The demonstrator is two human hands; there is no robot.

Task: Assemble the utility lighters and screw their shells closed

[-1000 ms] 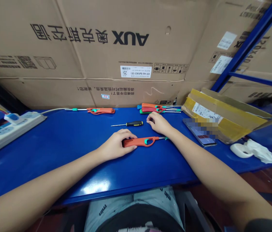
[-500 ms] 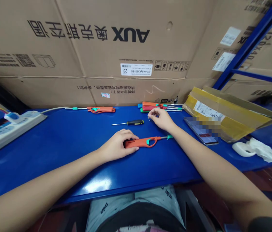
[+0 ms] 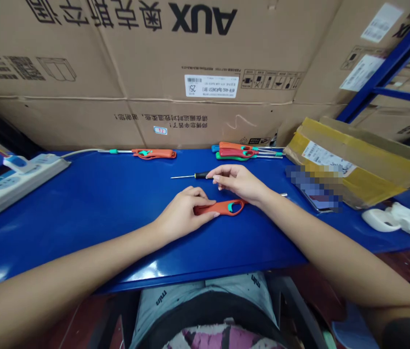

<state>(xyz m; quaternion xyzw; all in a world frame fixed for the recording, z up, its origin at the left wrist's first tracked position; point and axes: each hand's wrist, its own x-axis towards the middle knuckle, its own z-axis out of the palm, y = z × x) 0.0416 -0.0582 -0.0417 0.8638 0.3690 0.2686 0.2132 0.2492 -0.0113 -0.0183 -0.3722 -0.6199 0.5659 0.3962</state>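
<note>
An orange lighter with a green trigger (image 3: 226,208) lies level near the middle of the blue table. My left hand (image 3: 186,208) grips its left end between thumb and fingers. My right hand (image 3: 239,182) is above the lighter's metal tube, with thumb and fingertips closed at the handle end of a black screwdriver (image 3: 201,175). The screwdriver's thin shaft points left. Whether the fingertips grip the handle or only touch it is unclear.
Another orange lighter (image 3: 155,153) lies at the back left, several more (image 3: 236,151) at the back right. A power strip (image 3: 19,182) is on the left; a phone (image 3: 312,194), an open carton (image 3: 353,169) and a white object (image 3: 381,220) on the right. Large cardboard (image 3: 146,72) stands behind.
My right hand has moved left and down to the screwdriver's handle. My left hand still holds the lighter. The camera view has shifted slightly.
</note>
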